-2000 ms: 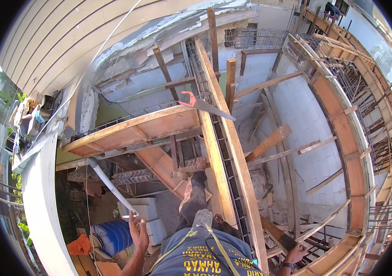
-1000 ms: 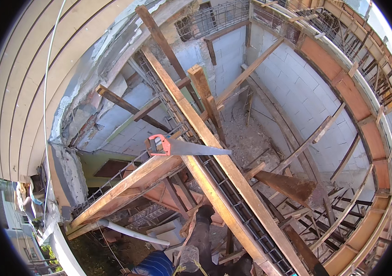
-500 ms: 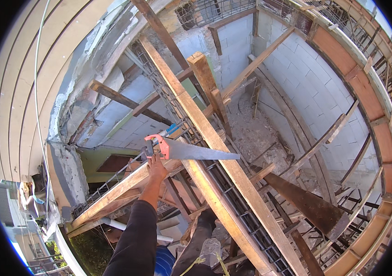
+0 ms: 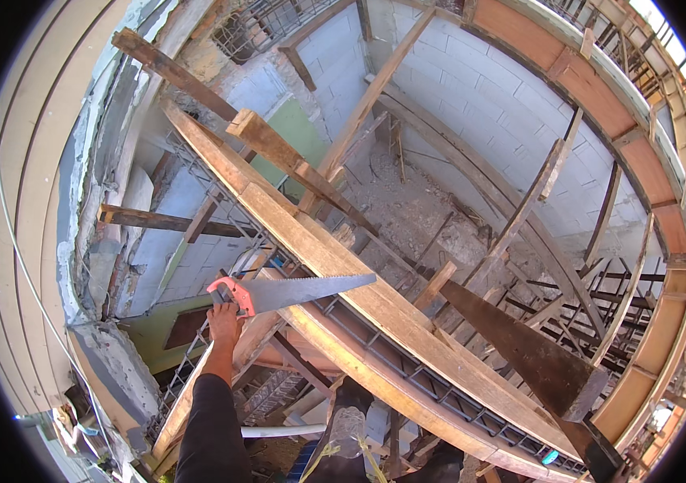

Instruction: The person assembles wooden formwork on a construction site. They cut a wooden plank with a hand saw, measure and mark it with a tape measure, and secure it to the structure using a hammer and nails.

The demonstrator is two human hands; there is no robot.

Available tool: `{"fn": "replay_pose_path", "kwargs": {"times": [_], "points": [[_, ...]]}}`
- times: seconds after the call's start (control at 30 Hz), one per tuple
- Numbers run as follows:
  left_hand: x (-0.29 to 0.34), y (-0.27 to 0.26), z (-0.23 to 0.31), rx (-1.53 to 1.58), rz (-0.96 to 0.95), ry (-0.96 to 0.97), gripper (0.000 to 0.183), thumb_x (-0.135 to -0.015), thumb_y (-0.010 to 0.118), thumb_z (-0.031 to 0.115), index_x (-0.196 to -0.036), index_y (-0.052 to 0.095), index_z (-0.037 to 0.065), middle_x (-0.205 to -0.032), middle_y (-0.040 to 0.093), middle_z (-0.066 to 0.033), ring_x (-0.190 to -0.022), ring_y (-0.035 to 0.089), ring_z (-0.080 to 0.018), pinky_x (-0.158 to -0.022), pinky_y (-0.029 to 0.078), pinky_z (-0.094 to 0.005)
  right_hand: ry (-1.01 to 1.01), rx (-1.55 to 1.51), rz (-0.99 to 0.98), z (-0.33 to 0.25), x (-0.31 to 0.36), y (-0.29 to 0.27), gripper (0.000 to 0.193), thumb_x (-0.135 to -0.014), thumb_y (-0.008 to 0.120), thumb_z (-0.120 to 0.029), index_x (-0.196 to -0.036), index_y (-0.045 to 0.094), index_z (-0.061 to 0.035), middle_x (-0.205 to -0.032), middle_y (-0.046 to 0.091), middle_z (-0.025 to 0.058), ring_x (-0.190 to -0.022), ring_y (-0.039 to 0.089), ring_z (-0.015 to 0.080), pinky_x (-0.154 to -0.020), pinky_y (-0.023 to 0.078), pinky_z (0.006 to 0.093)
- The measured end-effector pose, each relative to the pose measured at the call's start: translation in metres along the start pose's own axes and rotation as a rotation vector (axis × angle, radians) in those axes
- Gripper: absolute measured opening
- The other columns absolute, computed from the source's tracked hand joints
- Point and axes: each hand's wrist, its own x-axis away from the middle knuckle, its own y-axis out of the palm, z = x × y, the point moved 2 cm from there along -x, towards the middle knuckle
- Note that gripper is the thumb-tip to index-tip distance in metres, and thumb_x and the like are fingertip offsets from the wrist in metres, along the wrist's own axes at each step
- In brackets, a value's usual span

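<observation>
Your left hand (image 4: 224, 324) is closed around the handle (image 4: 244, 299) of the handsaw (image 4: 311, 292), with the fingers curled at its dark rear portion. The undersides of the fingers are hidden, so grip pressure cannot be determined. Your right hand is outside the view; its state cannot be told.

The handsaw is at left of centre, ahead of your left forearm. Its long axis runs nearly level from left to right, rising slightly toward the tip. The handle lies to your left; the narrow tip points to your right. The toothed edge faces away from you, and the plain edge faces your body.

The blade crosses above the near timber (image 4: 375, 368) and the rebar cage (image 4: 407, 359), its tip over the far timber (image 4: 335, 259). Whether the blade touches these members cannot be made out. It covers part of the cage beneath it.

Beyond the far timber, a dark beam (image 4: 516, 342) slants toward lower right. At the lower edge, a transparent item (image 4: 348, 431) partly covers your legs, which the frame cuts off. Below the framing, shadowed material is hard to identify. The dark fisheye border crops the outer formwork (image 4: 648, 354).
</observation>
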Motion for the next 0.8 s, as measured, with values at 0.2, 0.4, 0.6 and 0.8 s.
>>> {"fn": "replay_pose_path", "kwargs": {"times": [0.2,0.4,0.6,0.8], "points": [[0.037,-0.039,-0.022,-0.097,0.155,0.366,0.039,-0.088,0.068,0.032,-0.113,0.061,0.004,-0.118,0.063,-0.0132,-0.121,0.052,-0.0292,-0.109,0.030,-0.0530,-0.042,-0.119,0.026,0.003,0.015,0.025,0.049,-0.094,0.070,-0.038,-0.116,0.069,0.0058,-0.118,0.069,0.0209,-0.107,0.066,0.0338,-0.093,0.053,0.0413],[0.107,-0.070,-0.034,0.125,-0.039,0.383,0.039,-0.089,0.065,0.035,-0.105,0.060,-0.001,-0.105,0.064,-0.0224,-0.106,0.058,-0.0374,-0.094,0.042,-0.0497,-0.029,-0.206,-0.105,0.056,-0.011,0.041,0.036,-0.098,0.060,-0.030,-0.107,0.062,0.0048,-0.091,0.068,0.0186,-0.080,0.061,0.0321,-0.077,0.048,0.0440],[0.195,-0.134,-0.008,0.411,0.155,0.225,0.040,-0.093,0.062,0.038,-0.099,0.057,-0.001,-0.086,0.064,-0.0250,-0.077,0.063,-0.0454,-0.070,0.049,-0.0511,0.020,-0.153,-0.133,0.029,0.039,0.059,0.046,-0.095,0.061,-0.037,-0.108,0.065,0.0061,-0.098,0.070,0.0225,-0.090,0.067,0.0364,-0.083,0.051,0.0448],[0.256,-0.176,0.093,1.091,0.264,0.224,0.028,-0.104,0.051,0.025,-0.108,0.056,-0.002,-0.076,0.057,-0.0048,-0.065,0.054,-0.0116,-0.058,0.046,-0.0310,0.017,-0.334,-0.017,-0.048,0.055,0.002,0.027,-0.091,0.066,-0.023,-0.091,0.062,0.0035,-0.086,0.066,0.0188,-0.080,0.061,0.0343,-0.079,0.048,0.0437]]}}
